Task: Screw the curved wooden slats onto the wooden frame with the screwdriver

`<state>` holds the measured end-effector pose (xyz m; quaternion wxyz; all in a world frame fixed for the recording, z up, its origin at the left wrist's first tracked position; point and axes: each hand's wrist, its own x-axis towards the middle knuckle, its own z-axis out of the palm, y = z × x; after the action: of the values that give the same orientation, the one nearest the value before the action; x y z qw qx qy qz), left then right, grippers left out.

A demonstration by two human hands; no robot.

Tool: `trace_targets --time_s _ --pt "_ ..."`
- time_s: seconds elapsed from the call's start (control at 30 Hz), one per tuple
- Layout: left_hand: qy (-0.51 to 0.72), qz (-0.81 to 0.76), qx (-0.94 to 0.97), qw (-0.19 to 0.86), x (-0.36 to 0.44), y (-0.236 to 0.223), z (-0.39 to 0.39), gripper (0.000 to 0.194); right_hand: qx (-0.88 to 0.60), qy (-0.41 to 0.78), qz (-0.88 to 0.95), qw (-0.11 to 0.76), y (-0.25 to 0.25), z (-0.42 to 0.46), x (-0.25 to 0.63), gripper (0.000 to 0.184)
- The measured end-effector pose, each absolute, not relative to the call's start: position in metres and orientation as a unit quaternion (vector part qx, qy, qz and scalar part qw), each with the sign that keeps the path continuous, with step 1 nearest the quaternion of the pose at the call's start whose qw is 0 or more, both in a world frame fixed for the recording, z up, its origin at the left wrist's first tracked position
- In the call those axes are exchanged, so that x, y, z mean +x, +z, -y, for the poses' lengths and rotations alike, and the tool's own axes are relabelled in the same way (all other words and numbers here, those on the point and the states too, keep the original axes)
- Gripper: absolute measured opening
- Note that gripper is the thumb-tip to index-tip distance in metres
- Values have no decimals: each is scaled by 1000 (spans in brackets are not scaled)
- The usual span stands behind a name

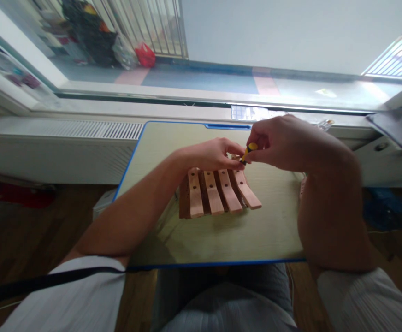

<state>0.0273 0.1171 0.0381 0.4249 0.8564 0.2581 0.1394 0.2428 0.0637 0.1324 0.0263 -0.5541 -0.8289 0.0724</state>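
Head view. A window [284,37] fills the background; before it stands a table [273,226] with a pale top and blue edging, the largest thing within reach. The wooden piece [184,200] lies near the middle of this top, its far end covered by the left hand [209,154]. The right hand [277,140], at the far right corner of the piece, pinches a small yellow-and-black tool [252,147], apparently a screwdriver, pointing downward. The left fingers reach to the tool's lower end; whether they grip the wood or merely steady it cannot be told. With the tip so close to those fingers, a slip from an ill-seated or slanted tip could strike them or scratch the wood; turning force could also swing the piece if the left hand's pressure is light, since no clamp is visible. In appearance, the piece comprises a darker brown backing crossed by four pale, slightly curved slats [196,203] with rounded near ends, the rightmost splayed outward. Each slat bears dark round spots [194,187], holes or sunken screw heads, too blurred to distinguish.
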Motion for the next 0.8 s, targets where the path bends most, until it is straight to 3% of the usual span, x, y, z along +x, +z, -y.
trace_targets --time_s 0.23,0.47,0.63,0.8 --pt "143 -261 855 424 27 34 -119 41 -579 43 814 27 130 -65 240 33" --pt "142 -255 861 417 27 36 -118 36 -538 93 837 33 137 -62 245 30" --pt "143 -250 860 421 28 35 -118 35 -544 56 837 14 136 -58 245 23" --pt "146 -255 855 426 28 37 -117 38 -567 40 823 22 134 -58 242 29"
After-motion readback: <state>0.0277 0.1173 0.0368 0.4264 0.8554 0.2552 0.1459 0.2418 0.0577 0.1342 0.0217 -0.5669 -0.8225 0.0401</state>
